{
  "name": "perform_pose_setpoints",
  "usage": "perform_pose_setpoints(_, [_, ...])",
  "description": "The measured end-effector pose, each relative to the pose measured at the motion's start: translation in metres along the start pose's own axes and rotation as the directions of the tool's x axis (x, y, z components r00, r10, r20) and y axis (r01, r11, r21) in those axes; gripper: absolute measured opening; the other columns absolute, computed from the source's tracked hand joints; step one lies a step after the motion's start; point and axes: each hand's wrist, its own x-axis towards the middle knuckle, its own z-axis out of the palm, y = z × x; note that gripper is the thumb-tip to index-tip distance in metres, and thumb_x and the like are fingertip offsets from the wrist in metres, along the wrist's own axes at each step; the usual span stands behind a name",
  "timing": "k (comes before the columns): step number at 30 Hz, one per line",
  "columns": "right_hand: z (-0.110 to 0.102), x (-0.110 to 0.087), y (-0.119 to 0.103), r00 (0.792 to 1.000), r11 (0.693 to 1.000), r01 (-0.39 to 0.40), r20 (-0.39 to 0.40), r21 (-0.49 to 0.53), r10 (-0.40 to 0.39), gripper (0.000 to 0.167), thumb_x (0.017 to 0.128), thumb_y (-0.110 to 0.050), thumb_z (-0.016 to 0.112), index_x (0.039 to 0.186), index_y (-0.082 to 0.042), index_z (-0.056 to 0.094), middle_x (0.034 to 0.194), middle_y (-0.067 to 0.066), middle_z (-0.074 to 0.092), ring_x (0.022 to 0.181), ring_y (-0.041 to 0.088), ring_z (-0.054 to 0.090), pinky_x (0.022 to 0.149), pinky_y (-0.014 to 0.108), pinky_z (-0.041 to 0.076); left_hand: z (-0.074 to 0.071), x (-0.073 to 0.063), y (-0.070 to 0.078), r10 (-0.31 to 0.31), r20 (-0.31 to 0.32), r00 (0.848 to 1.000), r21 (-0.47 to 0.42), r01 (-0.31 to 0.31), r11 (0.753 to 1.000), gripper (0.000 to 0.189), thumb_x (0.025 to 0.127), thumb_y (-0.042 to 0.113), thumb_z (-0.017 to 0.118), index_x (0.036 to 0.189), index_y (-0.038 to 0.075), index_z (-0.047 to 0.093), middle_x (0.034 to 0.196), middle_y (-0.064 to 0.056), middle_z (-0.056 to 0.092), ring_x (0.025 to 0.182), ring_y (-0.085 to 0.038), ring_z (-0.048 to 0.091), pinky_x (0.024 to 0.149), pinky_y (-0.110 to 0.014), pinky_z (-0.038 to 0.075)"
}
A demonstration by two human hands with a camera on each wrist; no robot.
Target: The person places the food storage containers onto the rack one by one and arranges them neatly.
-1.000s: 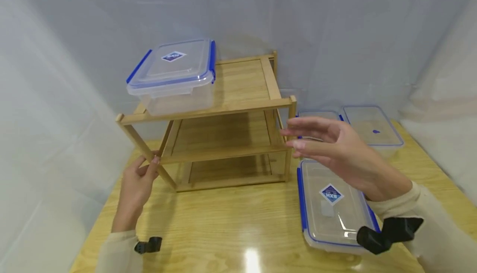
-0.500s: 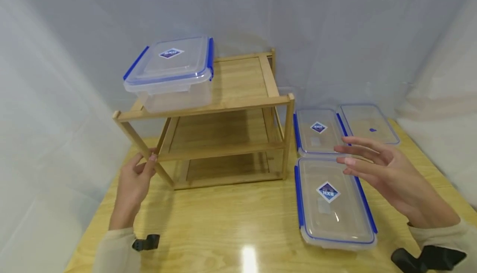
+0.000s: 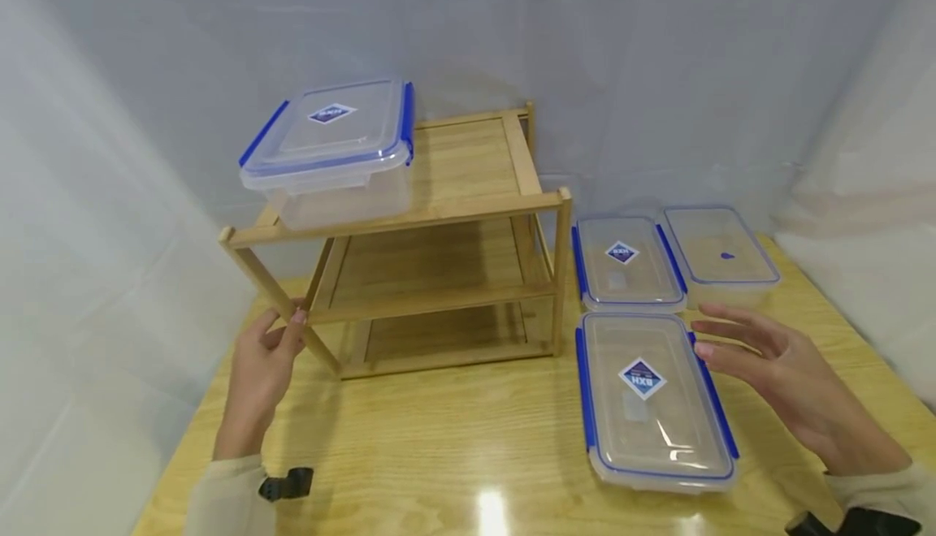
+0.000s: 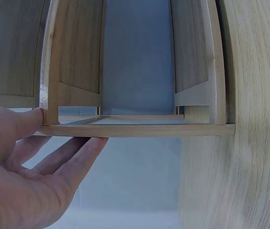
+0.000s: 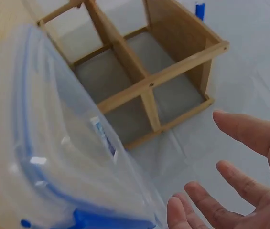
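A three-tier wooden shelf (image 3: 478, 158) stands at the table's middle, its front left leg slanting. My left hand (image 3: 262, 369) pinches that leg at the middle tier; in the left wrist view, the thumb of my left hand (image 4: 29, 176) is on one side and the fingers on the other. A clear food storage box (image 3: 329, 142) with blue clips sits on the top tier, at the left. To the right of the shelf, a similar storage box (image 3: 661, 422) lies on the table. Beside its right edge hovers my right hand (image 3: 786, 382), fingers spread and holding nothing.
Behind the front right box lies another clipped storage box (image 3: 630, 276). Further right is a clear box (image 3: 720, 235) with a thin blue rim and no side clips showing. The wooden table (image 3: 431, 455) is bordered by pale sheeting (image 3: 468, 32) at the back and sides.
My right hand has moved right and down, from beside the shelf's right leg to the front box's right edge. My left hand keeps its grip on the leg.
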Motion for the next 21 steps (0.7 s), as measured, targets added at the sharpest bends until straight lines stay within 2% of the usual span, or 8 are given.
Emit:
perform_pose_setpoints(3, [-0.004, -0.001, 0.007, 0.999, 0.997, -0.022, -0.036, -0.067, 0.019, 0.053, 0.101, -0.011, 0.065, 0.15, -0.022, 0.048, 0.137, -0.009, 0.061, 0.116, 0.002, 0.061, 0.087, 0.012, 0.048, 0.0, 0.0, 0.0, 0.008, -0.006, 1.0, 0.004, -0.008, 1.0, 0.054, 0.108, 0.041, 0.045, 0.152, 0.009, 0.046, 0.143, -0.026, 0.053, 0.128, -0.043, 0.055, 0.104, -0.046, 0.048])
perform_pose_setpoints(5, [-0.006, -0.002, 0.012, 0.998, 0.997, -0.028, -0.054, -0.075, 0.024, 0.053, 0.1, -0.011, 0.066, 0.149, -0.023, 0.05, 0.134, -0.012, 0.062, 0.114, 0.002, 0.062, 0.086, 0.012, 0.048, 0.001, 0.0, -0.001, 0.009, -0.009, 1.0, 0.006, -0.009, 1.0, 0.054, 0.108, 0.041, 0.045, 0.151, 0.009, 0.047, 0.142, -0.026, 0.053, 0.127, -0.042, 0.056, 0.102, -0.042, 0.049])
perform_pose_setpoints(12, [-0.012, 0.001, 0.027, 0.993, 0.983, -0.093, -0.086, -0.161, 0.079, 0.055, 0.099, -0.019, 0.069, 0.149, -0.03, 0.048, 0.129, -0.019, 0.059, 0.11, -0.002, 0.061, 0.086, 0.014, 0.047, 0.001, -0.001, -0.001, 0.0, -0.007, 1.0, 0.009, 0.0, 1.0, 0.054, 0.108, 0.042, 0.045, 0.152, 0.01, 0.047, 0.142, -0.027, 0.053, 0.126, -0.045, 0.056, 0.104, -0.05, 0.048])
perform_pose_setpoints(17, [-0.015, 0.004, 0.037, 0.993, 0.98, -0.108, -0.07, -0.167, 0.097, 0.059, 0.099, -0.02, 0.069, 0.152, -0.029, 0.045, 0.132, -0.014, 0.055, 0.113, -0.004, 0.057, 0.087, 0.016, 0.049, 0.001, -0.001, -0.001, -0.005, -0.008, 1.0, 0.009, 0.005, 1.0, 0.054, 0.108, 0.043, 0.045, 0.152, 0.01, 0.047, 0.142, -0.027, 0.053, 0.126, -0.045, 0.056, 0.105, -0.052, 0.047])
perform_pose_setpoints(21, [-0.015, 0.006, 0.042, 0.992, 0.982, -0.117, -0.057, -0.149, 0.11, 0.062, 0.099, -0.019, 0.069, 0.154, -0.023, 0.042, 0.134, -0.005, 0.054, 0.112, 0.0, 0.059, 0.088, 0.024, 0.055, 0.0, 0.0, -0.001, -0.003, -0.004, 1.0, 0.004, 0.003, 1.0, 0.055, 0.108, 0.043, 0.045, 0.152, 0.01, 0.046, 0.141, -0.029, 0.054, 0.125, -0.046, 0.056, 0.105, -0.055, 0.046])
